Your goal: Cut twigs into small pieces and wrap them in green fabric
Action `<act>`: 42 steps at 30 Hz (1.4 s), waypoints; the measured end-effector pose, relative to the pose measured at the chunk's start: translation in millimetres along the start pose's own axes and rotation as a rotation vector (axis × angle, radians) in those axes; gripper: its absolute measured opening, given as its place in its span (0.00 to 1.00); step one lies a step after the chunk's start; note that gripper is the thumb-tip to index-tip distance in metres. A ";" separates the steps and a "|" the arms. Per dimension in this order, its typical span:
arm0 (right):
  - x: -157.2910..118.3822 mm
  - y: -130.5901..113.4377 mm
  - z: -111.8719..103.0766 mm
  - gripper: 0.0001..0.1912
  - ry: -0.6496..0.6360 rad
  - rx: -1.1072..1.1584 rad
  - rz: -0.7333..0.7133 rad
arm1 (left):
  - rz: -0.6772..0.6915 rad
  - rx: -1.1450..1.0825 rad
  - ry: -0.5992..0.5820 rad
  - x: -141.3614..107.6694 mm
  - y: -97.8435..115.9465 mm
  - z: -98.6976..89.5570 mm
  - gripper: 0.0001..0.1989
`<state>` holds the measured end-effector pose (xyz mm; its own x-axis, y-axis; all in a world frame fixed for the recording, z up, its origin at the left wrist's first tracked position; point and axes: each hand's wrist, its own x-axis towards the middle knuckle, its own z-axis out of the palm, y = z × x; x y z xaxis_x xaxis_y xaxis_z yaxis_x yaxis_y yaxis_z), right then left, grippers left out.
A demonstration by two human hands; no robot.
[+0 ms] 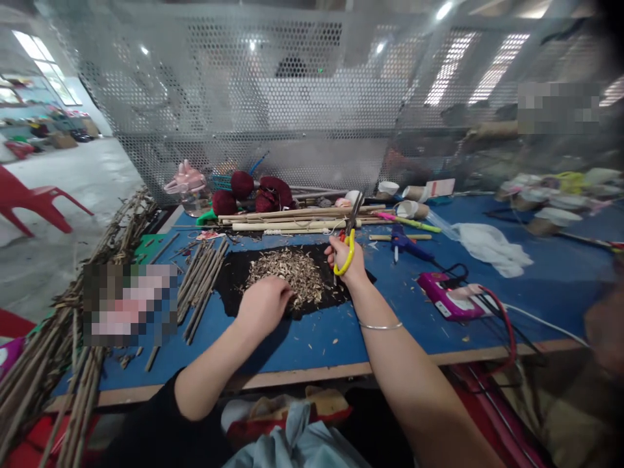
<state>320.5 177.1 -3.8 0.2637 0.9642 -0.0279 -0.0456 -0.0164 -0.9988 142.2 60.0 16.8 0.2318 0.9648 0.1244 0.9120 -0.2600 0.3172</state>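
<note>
Wears a plain black sleeve [158, 422] on the left arm, ending near the elbow and leaving the left forearm [219, 364] bare down to the fingers [281, 289]. Bears a thin, shiny, silver-coloured bangle [380, 327] around the bare right forearm [397, 370]. Shows soft, pale blue-grey cloth [299, 439] bunched in folds at the lap.

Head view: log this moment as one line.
left hand: at chip pile; right hand: holding yellow-handled scissors; chip pile: on black sheet

Workshop, probably — shears [351, 244], glue gun [413, 247]
</note>
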 end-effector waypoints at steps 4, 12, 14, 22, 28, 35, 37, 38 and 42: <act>-2.6 1.1 2.3 0.13 -0.031 -0.040 -0.011 | -0.270 0.042 0.041 4.4 -28.5 -10.3 0.14; -11.7 1.6 8.3 0.15 -0.136 -0.049 -0.049 | -0.462 0.083 0.131 25.5 -46.9 -19.7 0.19; -18.3 -3.6 10.6 0.16 -0.220 0.021 -0.059 | -0.346 -0.050 0.275 31.8 -35.8 -24.6 0.17; -55.8 -20.1 24.5 0.14 -0.439 0.229 -0.227 | -0.025 -0.977 0.135 35.4 5.8 0.0 0.14; -72.8 -16.8 34.4 0.15 -0.365 0.227 -0.251 | 0.015 -1.047 0.220 29.9 4.7 10.4 0.12; -74.1 -34.6 26.8 0.12 -0.275 -0.075 -0.367 | -0.084 -1.124 0.304 24.1 4.9 5.3 0.12; -64.1 -34.4 18.2 0.12 -0.245 -0.212 -0.413 | -0.124 -1.201 0.326 23.9 1.4 5.1 0.13; -58.9 -33.0 14.0 0.12 -0.275 -0.271 -0.422 | -0.129 -1.234 0.341 24.1 -0.6 5.3 0.13; -48.2 -26.0 5.1 0.19 -0.455 -0.482 -0.465 | -0.132 -1.284 0.400 25.7 -6.3 7.6 0.16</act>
<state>304.0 132.5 23.8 -0.2688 0.9122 0.3093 0.4204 0.4000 -0.8144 145.0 86.8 10.8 -0.1465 0.9649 0.2181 -0.0898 -0.2325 0.9684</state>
